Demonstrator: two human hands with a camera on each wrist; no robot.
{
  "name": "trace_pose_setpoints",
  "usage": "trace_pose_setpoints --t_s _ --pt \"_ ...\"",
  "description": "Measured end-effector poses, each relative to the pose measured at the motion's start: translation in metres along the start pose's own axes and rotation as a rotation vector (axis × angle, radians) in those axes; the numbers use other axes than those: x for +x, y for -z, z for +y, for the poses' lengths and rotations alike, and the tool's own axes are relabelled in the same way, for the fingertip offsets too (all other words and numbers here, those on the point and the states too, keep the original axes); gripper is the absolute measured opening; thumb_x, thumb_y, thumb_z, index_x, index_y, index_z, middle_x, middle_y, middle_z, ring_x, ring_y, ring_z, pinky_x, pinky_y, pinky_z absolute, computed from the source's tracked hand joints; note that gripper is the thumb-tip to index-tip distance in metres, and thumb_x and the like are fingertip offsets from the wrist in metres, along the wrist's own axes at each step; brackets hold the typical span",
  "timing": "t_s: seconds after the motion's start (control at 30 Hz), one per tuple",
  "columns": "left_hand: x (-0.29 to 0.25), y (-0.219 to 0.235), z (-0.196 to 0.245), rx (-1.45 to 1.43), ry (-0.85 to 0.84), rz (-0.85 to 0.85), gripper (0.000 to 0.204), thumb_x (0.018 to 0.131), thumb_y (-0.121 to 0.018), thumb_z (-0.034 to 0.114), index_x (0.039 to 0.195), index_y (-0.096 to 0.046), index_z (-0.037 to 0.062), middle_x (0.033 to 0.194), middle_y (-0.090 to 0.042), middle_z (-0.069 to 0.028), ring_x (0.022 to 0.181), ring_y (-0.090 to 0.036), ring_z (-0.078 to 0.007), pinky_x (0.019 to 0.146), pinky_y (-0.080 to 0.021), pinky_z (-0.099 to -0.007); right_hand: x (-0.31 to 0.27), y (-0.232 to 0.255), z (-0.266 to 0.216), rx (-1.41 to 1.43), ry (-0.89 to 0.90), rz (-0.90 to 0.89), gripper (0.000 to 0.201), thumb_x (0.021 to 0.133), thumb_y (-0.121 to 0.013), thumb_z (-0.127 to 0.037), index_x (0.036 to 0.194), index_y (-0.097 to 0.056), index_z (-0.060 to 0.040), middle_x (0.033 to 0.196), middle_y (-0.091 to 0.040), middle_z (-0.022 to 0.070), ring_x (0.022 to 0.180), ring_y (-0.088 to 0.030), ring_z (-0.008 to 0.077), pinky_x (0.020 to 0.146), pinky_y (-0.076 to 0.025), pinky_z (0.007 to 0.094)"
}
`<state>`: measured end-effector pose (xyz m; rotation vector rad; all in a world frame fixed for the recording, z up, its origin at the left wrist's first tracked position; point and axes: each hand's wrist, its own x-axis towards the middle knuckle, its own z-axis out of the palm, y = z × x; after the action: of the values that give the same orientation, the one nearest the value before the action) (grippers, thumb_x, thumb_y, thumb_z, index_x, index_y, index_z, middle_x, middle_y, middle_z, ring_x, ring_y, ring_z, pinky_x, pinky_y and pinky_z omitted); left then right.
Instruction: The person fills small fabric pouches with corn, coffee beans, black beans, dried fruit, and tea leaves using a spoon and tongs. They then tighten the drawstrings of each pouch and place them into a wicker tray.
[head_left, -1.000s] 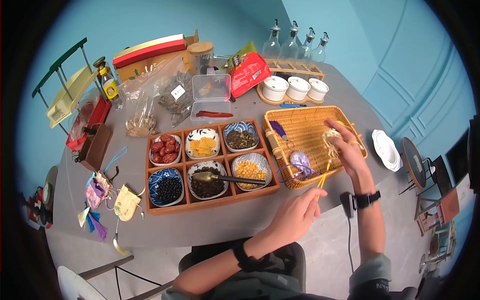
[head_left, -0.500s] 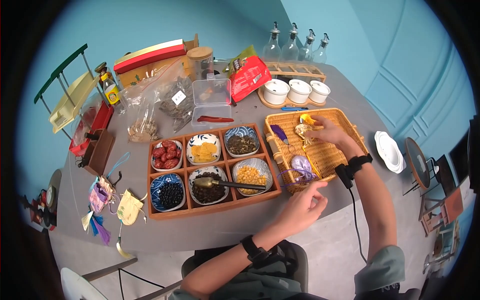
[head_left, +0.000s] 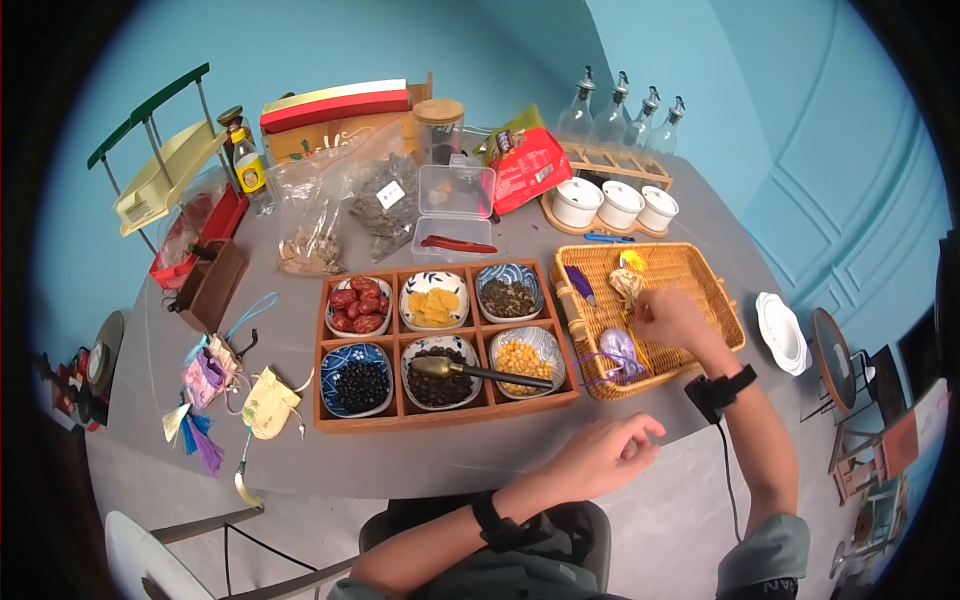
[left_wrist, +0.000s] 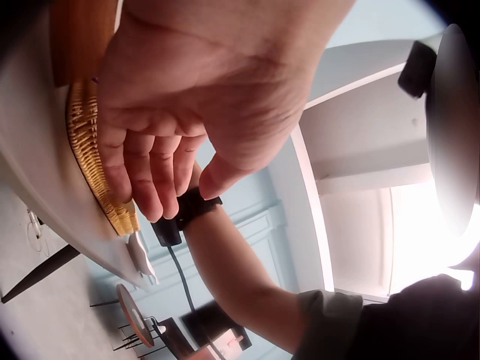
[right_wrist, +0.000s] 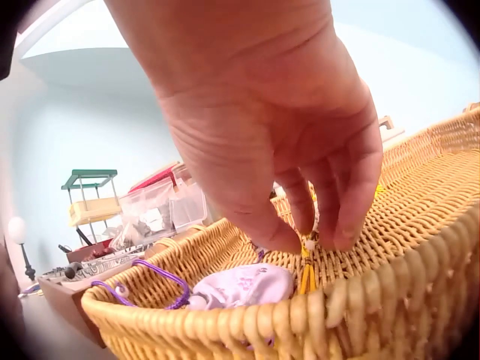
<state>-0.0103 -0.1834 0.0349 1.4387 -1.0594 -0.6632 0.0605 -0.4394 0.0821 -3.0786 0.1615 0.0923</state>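
Note:
My right hand (head_left: 675, 320) is inside the wicker basket (head_left: 715, 300), fingers bent downward. In the right wrist view, its thumb and fingertips pinch a yellow cord (right_wrist: 306, 277) by a small pale bead. A cream drawstring pouch (head_left: 627, 285) with a yellow tassel (head_left: 632, 260) lies just beyond these fingers. Beside it in the basket are a lilac pouch (head_left: 618, 350) with purple cord and a purple tassel (head_left: 580, 283). My left hand (head_left: 600, 455) hovers in front of the basket at the table edge, fingers loosely bent and holding nothing.
Left of the basket stands a wooden divided tray (head_left: 450, 415) with bowls of dates, beans and dried herbs; a brass scoop (head_left: 480, 372) lies across two bowls. More pouches (head_left: 270, 403) lie at the left. White lidded jars (head_left: 620, 205) and glass bottles stand behind.
My right hand has lowered the cream pouch into the basket, let go of it, and come back toward the near side to its cord. My left hand has let go of the yellow cord.

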Motion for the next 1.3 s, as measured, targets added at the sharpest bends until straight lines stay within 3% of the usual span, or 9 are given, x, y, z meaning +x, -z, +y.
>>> trace_pose_setpoints --t_s 0.2,0.43,0.53,0.63,0.93,1.0,1.07,1.2,1.3 --pt "-0.005 -0.001 0.007 -0.015 -0.037 -0.045 0.030 0.102 -0.063 0.025 0.124 -0.061 0.0044 0.098 -0.072 -0.0112 0.087 -0.068 -0.0227 0.078 -0.053 -0.0363 -0.020 -0.003 0.005 0.212 -0.005 -0.219 0.033 0.066 -0.083 -0.023 0.090 -0.072 -0.0038 0.087 -0.073 0.0155 0.086 -0.071 0.0331 0.075 -0.055 0.0405" --pt "-0.007 -0.002 0.006 -0.019 -0.045 -0.075 0.030 0.103 -0.062 0.025 0.123 -0.061 0.0031 0.098 -0.072 -0.0109 0.086 -0.067 -0.0222 0.077 -0.053 -0.0364 -0.024 0.003 0.002 0.103 -0.005 -0.169 0.032 0.068 -0.083 -0.020 0.092 -0.070 -0.0036 0.085 -0.072 0.0141 0.082 -0.071 0.0312 0.073 -0.054 0.0395" --pt "-0.008 -0.001 0.006 -0.035 -0.042 -0.070 0.029 0.103 -0.061 0.025 0.122 -0.061 0.0030 0.098 -0.071 -0.0112 0.086 -0.067 -0.0219 0.077 -0.053 -0.0361 -0.038 0.020 -0.002 0.277 0.029 -0.126 0.027 0.070 -0.080 -0.014 0.092 -0.070 -0.0039 0.083 -0.072 0.0136 0.078 -0.070 0.0290 0.069 -0.054 0.0381" --pt "-0.007 -0.001 0.005 -0.047 -0.043 -0.069 0.029 0.103 -0.061 0.025 0.122 -0.061 0.0032 0.098 -0.071 -0.0114 0.086 -0.067 -0.0219 0.078 -0.053 -0.0360 -0.061 0.042 -0.021 0.315 0.083 -0.052 0.020 0.070 -0.075 -0.007 0.088 -0.068 -0.0016 0.073 -0.068 0.0096 0.068 -0.067 0.0192 0.064 -0.051 0.0339" --pt "-0.013 -0.002 0.003 -0.040 -0.051 -0.058 0.028 0.102 -0.063 0.025 0.121 -0.061 0.0043 0.097 -0.072 -0.0112 0.086 -0.067 -0.0233 0.079 -0.054 -0.0370 -0.114 0.032 -0.052 0.050 0.140 0.046 0.018 0.073 -0.072 -0.010 0.089 -0.068 -0.0020 0.073 -0.068 0.0148 0.070 -0.069 0.0330 0.064 -0.052 0.0407" --pt "-0.020 0.003 0.001 -0.014 -0.027 -0.015 0.027 0.102 -0.063 0.024 0.120 -0.061 0.0045 0.097 -0.072 -0.0112 0.085 -0.067 -0.0237 0.078 -0.054 -0.0372 -0.130 0.031 -0.070 -0.136 0.114 0.228 0.011 0.079 -0.068 -0.012 0.086 -0.067 -0.0037 0.077 -0.069 0.0161 0.073 -0.068 0.0404 0.066 -0.053 0.0472" --pt "-0.030 0.008 0.002 -0.050 -0.080 0.006 0.026 0.100 -0.064 0.022 0.117 -0.062 0.0035 0.096 -0.071 -0.0121 0.082 -0.067 -0.0229 0.076 -0.054 -0.0370 -0.144 0.036 -0.100 -0.038 0.146 0.259 0.009 0.079 -0.069 -0.010 0.086 -0.067 -0.0034 0.075 -0.068 0.0153 0.067 -0.067 0.0369 0.062 -0.053 0.0446" --pt "-0.076 0.032 0.006 0.120 -0.134 0.108 0.017 0.095 -0.065 0.016 0.094 -0.060 0.0003 0.086 -0.064 -0.0166 0.077 -0.064 -0.0344 0.067 -0.048 -0.0438 -0.168 0.012 -0.154 0.565 0.289 0.228 0.010 0.081 -0.068 0.004 0.088 -0.068 -0.0026 0.068 -0.067 0.0088 0.055 -0.064 0.0189 0.055 -0.050 0.0301" --pt "-0.127 0.058 0.014 0.264 -0.004 0.075 0.018 0.095 -0.065 0.018 0.095 -0.061 0.0003 0.086 -0.063 -0.0156 0.080 -0.064 -0.0350 0.068 -0.048 -0.0437 -0.171 -0.028 -0.183 0.915 0.341 0.134 0.008 0.087 -0.066 0.003 0.092 -0.069 -0.0018 0.073 -0.072 0.0065 0.058 -0.063 0.0102 0.056 -0.050 0.0257"
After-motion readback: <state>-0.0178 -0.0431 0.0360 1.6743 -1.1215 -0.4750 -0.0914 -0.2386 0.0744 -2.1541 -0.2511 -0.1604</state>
